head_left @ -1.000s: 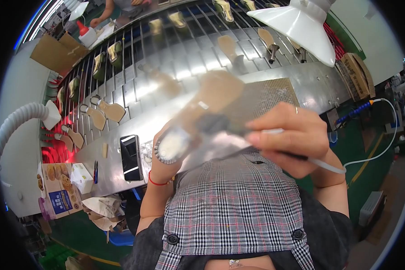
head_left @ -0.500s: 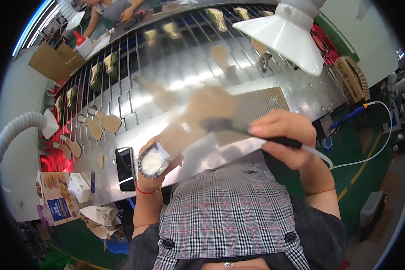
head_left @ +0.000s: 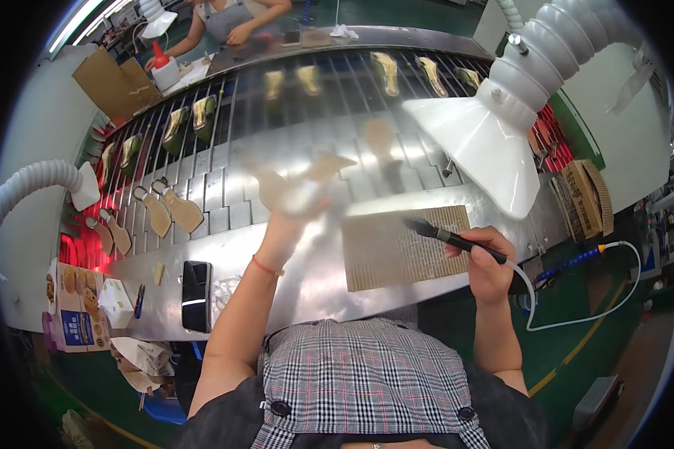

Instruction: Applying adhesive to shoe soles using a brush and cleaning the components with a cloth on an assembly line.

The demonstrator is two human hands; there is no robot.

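Note:
My left hand (head_left: 290,218) reaches forward over the near side of the slatted metal conveyor (head_left: 225,179). It looks closed on the heel end of a tan shoe sole (head_left: 328,166), though haze and blur smear the fingers. Another tan sole (head_left: 268,187) lies just left of it on the slats. A black-handled brush (head_left: 457,241) is gripped in my right hand (head_left: 490,262). The brush's dark tip points left above a corrugated cardboard pad (head_left: 374,262), and a white hose (head_left: 532,299) runs from its handle.
White funnel hoods (head_left: 479,142) hang at right and left. Soles (head_left: 180,211) and shoe uppers (head_left: 386,73) sit along the conveyor. A phone (head_left: 196,295), pen (head_left: 139,301) and tissue pack (head_left: 116,303) lie at left. Across the conveyor works another person (head_left: 236,22).
My left hand has carried the sole from the table's near edge forward to the conveyor. The brush has drawn away from the sole toward the right. The whole view has shifted slightly.

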